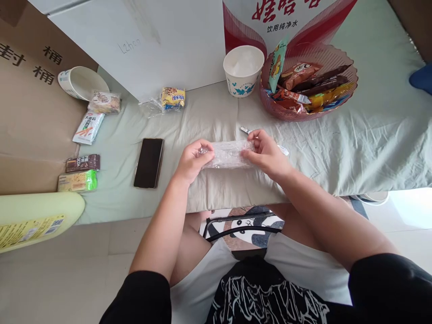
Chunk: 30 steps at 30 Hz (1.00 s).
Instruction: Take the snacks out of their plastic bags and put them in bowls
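Pinching one clear plastic wrapper at both ends, two hands, one piece. Wrapper runs crosswise near the front edge of the pale green cloth; can't tell if it touches the cloth or sits just above. Left hand grips the left end, thumb against fingers. Right hand grips the right end, same way.

Just past the right hand: one metal tip, and one white end on its far right; can't tell if they're one tool, hand covers the middle.

Left of left hand: one dark phone, lying flat, apart. Beyond it: one yellow-and-blue packet with crumpled clear film beside it. Far left: four snack packets in a row.

Two paper cups: one upright beside the pink bowl, one tipped at far left. One bowl, several packets inside; overlap, no exact count.
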Available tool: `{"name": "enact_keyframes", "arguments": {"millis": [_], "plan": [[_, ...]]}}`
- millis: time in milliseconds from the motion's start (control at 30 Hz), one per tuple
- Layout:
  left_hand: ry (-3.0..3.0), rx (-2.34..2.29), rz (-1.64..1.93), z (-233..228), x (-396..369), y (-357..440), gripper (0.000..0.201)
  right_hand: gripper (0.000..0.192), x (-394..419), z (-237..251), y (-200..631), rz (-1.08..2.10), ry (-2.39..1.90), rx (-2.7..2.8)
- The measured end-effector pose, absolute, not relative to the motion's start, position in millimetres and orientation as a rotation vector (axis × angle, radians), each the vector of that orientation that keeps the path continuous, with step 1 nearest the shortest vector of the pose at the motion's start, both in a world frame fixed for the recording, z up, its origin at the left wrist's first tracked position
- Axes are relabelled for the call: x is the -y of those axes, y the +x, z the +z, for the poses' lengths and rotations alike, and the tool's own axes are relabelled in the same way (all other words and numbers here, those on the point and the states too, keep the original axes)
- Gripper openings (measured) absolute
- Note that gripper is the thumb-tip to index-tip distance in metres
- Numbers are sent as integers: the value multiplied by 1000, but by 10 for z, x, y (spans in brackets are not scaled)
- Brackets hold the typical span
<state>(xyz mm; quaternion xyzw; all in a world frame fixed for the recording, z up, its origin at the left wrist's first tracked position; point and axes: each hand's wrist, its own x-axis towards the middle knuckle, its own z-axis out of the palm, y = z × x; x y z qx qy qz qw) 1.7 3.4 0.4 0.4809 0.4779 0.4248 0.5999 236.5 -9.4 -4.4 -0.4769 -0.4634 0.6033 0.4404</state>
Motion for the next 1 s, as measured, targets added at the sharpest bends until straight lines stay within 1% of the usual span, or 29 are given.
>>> {"name": "enact_keyframes", "arguments": {"millis": [33,67,100,167,200,267,333,400,433,500,567,600,667,700,767,833,867,933,1000], "plan": [[1133,-1122,997,-19,-37,23,33,52,90,-50,2351,1513,-1177,1096],[1138,-1131,1023,-39,-44,27,40,59,84,-55,2340,1522,-1159,1043],[1138,-1140,1071,-56,-56,30,46,59,76,-58,2332,1523,-1139,1006],[1151,-1189,1222,-76,-84,31,51,44,63,-60,2329,1471,-1120,989],[1163,-1230,1317,-81,-96,33,49,36,60,-57,2332,1408,-1138,1002],[1197,-1310,1477,-86,-98,52,37,27,71,-41,2340,1234,-1225,1057],[1249,-1344,1488,-100,-64,107,26,23,104,-10,2337,1055,-1308,1139],[1303,-1299,1359,-127,-4,198,28,21,153,25,2320,940,-1316,1235],[1316,-1252,1286,-144,28,251,33,21,180,41,2307,916,-1290,1287],[1303,-1134,1172,-174,79,352,52,22,231,62,2279,956,-1196,1397],[1266,-1026,1070,-182,108,425,68,25,270,68,2254,1098,-1087,1500],[1255,-985,1018,-175,114,448,69,26,284,67,2245,1177,-1042,1530],[1247,-938,949,-144,116,470,64,29,298,61,2233,1270,-1016,1530],[1239,-933,946,-123,114,474,59,29,297,55,2231,1261,-1036,1499],[1172,-933,986,-78,109,474,50,31,280,38,2237,1144,-1110,1399],[1039,-921,994,-36,101,473,43,42,248,12,2255,1043,-1167,1307],[975,-907,980,-19,97,475,40,49,229,-3,2267,1050,-1171,1287],[905,-883,943,5,88,481,35,54,195,-28,2293,1209,-1137,1315],[941,-876,943,8,80,486,34,46,174,-34,2315,1392,-1093,1387]]}}
